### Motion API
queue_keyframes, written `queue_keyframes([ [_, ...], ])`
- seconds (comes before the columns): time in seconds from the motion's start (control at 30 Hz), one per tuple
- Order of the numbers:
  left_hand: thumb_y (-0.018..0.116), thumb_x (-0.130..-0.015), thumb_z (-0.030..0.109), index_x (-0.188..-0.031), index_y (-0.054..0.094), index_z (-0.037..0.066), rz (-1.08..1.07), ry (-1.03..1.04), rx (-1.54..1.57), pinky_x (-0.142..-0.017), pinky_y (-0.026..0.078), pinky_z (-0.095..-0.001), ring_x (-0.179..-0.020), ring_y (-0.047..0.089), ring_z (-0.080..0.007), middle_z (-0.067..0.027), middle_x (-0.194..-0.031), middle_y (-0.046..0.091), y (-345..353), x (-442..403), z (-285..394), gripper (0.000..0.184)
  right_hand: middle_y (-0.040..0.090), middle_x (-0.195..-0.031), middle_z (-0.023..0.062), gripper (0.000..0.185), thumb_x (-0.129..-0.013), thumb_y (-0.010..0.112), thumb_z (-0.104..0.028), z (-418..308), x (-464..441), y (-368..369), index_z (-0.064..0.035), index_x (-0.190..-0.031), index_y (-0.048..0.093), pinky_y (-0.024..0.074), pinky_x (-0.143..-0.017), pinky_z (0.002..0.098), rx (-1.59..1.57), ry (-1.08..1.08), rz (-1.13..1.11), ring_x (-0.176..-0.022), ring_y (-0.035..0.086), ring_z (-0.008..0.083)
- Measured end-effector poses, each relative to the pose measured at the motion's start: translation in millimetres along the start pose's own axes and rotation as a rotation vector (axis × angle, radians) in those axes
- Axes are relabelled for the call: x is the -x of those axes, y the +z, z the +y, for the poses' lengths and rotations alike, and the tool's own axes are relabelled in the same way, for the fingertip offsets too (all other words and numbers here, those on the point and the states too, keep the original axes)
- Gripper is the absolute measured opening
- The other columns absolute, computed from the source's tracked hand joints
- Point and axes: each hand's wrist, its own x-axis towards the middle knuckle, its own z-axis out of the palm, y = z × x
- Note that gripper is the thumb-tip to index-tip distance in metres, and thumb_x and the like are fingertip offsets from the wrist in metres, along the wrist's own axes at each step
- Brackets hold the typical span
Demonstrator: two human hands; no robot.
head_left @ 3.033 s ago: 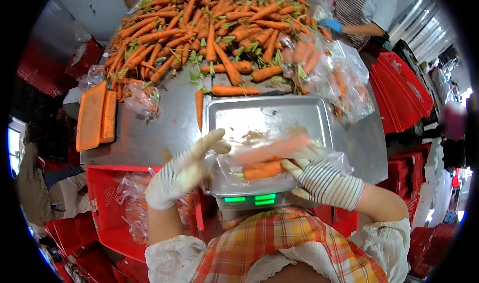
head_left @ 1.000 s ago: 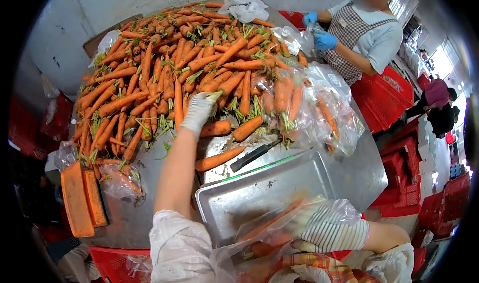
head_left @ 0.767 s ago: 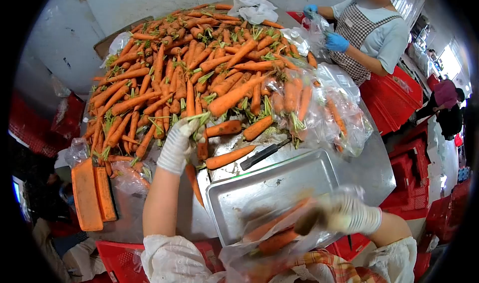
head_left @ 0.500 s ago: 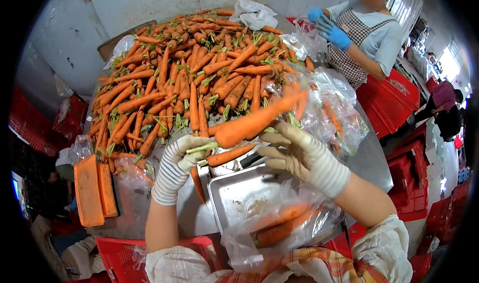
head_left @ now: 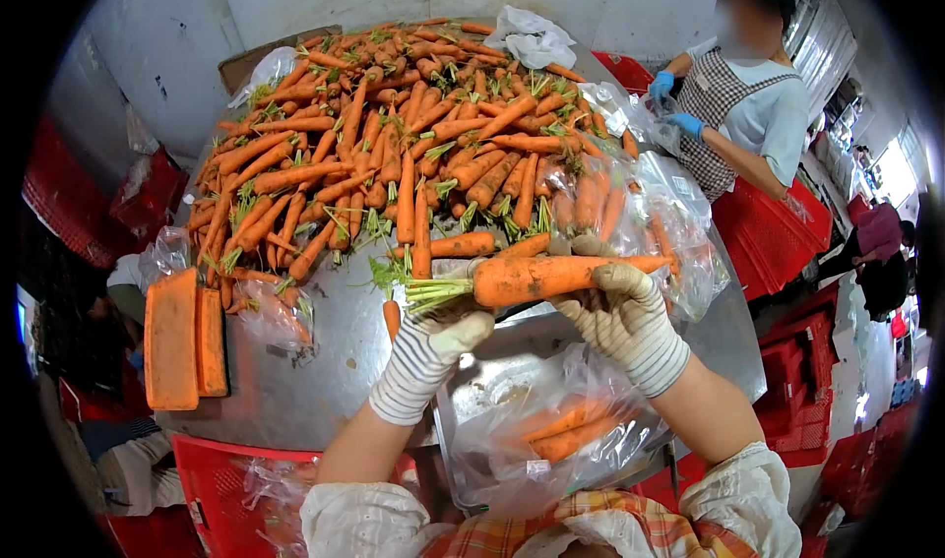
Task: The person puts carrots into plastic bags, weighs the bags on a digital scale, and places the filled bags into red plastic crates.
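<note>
A large carrot with cut green stems lies level between my gloved hands, above the metal tray. My left hand is closed around its stem end. My right hand grips the carrot toward its thin end, thumb in front. Below them, a clear plastic bag with carrots inside rests on the metal tray. Behind my hands is a big heap of carrots with green stubs. Part of the dark-handled tool seen earlier is hidden behind the held carrot.
Orange blocks stand at the table's left. Bagged carrots lie at right. A red crate with plastic bags is at lower left. Across the table at right, a co-worker in blue gloves handles a plastic bag. More red crates stand beyond.
My left hand picked a large carrot from the heap and brought it nearer. My right hand let go of the bag, which now lies on the tray, and took hold of the carrot.
</note>
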Motion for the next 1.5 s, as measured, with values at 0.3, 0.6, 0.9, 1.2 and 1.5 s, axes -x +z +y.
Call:
queue_keyframes([
  [0.3,0.069,-0.077,0.012,-0.121,0.052,0.003,-0.04,0.041,-0.139,-0.086,0.051,-0.0354,-0.103,0.06,-0.0216,-0.014,-0.112,0.06,-12,-6,3,0.049,0.055,-0.119,0.0176,0.035,-0.069,0.062,0.002,4,-1,-2,-0.006,-0.103,0.058,0.0439,-0.099,0.0385,0.114,-0.071,-0.134,-0.115,0.052,0.0294],
  [0.6,0.068,-0.076,0.008,-0.098,0.066,0.0,0.062,-0.09,-0.512,-0.071,0.05,-0.0246,-0.078,0.061,-0.0126,-0.0045,-0.086,0.066,-10,-11,37,0.023,0.051,-0.123,0.0216,0.029,-0.064,0.058,0.006,8,-9,1,-0.0096,-0.088,0.055,0.0457,-0.09,0.0267,0.381,-0.105,-0.263,-0.117,0.049,0.0289],
  [0.9,0.049,-0.085,0.06,-0.128,0.043,-0.006,0.55,0.435,-0.377,-0.097,0.037,-0.0373,-0.113,0.048,-0.0247,-0.0156,-0.121,0.052,-57,-31,55,0.079,0.06,-0.109,0.0115,0.029,-0.061,0.056,0.009,-2,-6,-1,-0.0098,-0.082,0.054,0.0343,-0.105,0.0469,0.237,-0.177,-0.29,-0.123,0.045,0.0334],
  [1.2,0.034,-0.093,0.045,-0.14,0.026,0.005,0.17,0.217,-0.617,-0.106,0.026,-0.0345,-0.128,0.033,-0.0242,-0.0169,-0.137,0.035,70,1,33,0.062,0.054,-0.11,0.0094,0.015,-0.071,0.061,-0.009,16,14,48,-0.009,-0.085,0.055,0.0337,-0.101,0.0395,0.777,-0.407,-0.458,-0.113,0.047,0.0227],
  [1.5,0.058,-0.072,0.045,-0.138,0.033,0.003,0.023,0.623,-1.304,-0.072,0.042,-0.0296,-0.073,0.05,-0.0163,-0.0056,-0.092,0.048,100,118,55,0.082,0.054,-0.078,0.0033,0.013,-0.069,0.059,-0.009,-76,123,56,-0.0113,-0.072,0.047,0.0399,-0.087,0.0409,0.718,-0.592,-0.971,-0.075,0.048,0.0207],
])
